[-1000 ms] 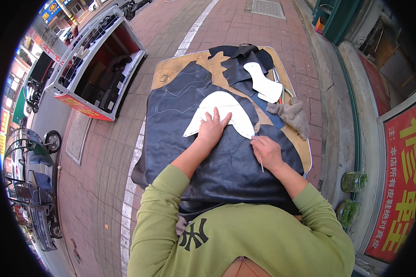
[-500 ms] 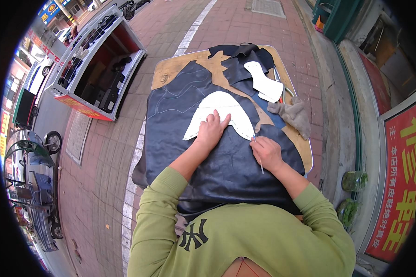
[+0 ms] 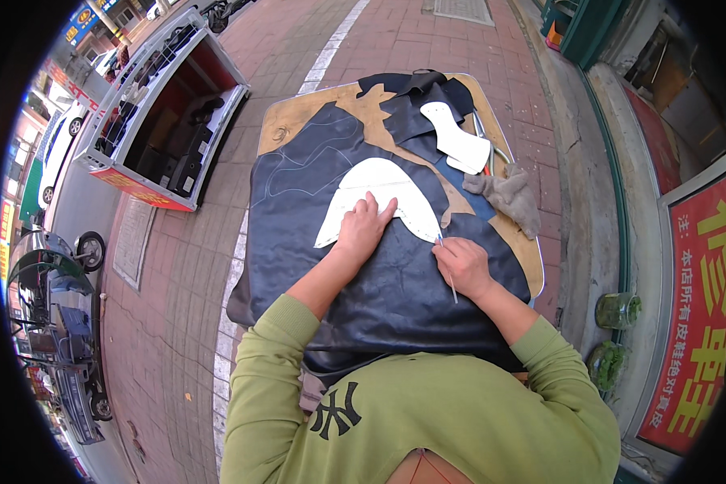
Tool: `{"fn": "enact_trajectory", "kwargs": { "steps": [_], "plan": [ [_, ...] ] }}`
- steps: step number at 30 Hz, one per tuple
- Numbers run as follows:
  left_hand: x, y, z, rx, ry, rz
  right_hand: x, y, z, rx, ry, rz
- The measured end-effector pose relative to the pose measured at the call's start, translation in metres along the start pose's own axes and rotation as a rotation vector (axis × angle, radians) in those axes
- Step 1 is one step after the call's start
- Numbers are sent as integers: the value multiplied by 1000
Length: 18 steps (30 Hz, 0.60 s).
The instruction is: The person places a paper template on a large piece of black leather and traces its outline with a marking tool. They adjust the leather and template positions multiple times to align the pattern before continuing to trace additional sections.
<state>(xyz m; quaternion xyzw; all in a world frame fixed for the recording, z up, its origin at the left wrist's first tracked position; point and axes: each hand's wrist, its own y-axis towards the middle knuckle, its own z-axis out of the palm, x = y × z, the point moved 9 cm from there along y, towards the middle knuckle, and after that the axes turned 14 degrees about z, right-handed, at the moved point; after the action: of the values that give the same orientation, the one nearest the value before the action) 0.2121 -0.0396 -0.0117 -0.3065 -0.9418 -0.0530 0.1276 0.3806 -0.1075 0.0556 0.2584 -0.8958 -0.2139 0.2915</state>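
A white curved pattern piece (image 3: 371,174) lies flat on a large sheet of black leather (image 3: 379,282). My left hand (image 3: 361,228) presses down on its middle with the fingers spread. At the lower right corner of the pattern, my right hand (image 3: 463,264) is closed around a thin pen (image 3: 453,287). The pen's tip meets the pattern's edge and its back end points toward me. Pale outlines (image 3: 305,168) show on the leather left of the pattern. Whether the tip is marking the leather is too small to tell.
Under the leather is a wooden table (image 3: 281,129). A second white pattern piece (image 3: 456,139), black leather scraps (image 3: 411,113), a grey cloth (image 3: 508,198) and some tools (image 3: 480,127) lie toward its far right. A display cabinet (image 3: 169,113) stands left; glass jars (image 3: 617,311) stand right.
The view has shifted slightly, so the table sits a little further left. Both hands, the pen and the pattern piece keep nearly the same places relative to each other.
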Motion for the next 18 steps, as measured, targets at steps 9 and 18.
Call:
{"fn": "enact_trajectory", "kwargs": {
  "steps": [9, 18],
  "plan": [
    [-2, 0, -1, 26, -25, -25, -2, 2, 1, 5, -57, 39],
    [-4, 1, 0, 27, -11, -37, -3, 1, 3, -14, -72, 38]
  ]
}}
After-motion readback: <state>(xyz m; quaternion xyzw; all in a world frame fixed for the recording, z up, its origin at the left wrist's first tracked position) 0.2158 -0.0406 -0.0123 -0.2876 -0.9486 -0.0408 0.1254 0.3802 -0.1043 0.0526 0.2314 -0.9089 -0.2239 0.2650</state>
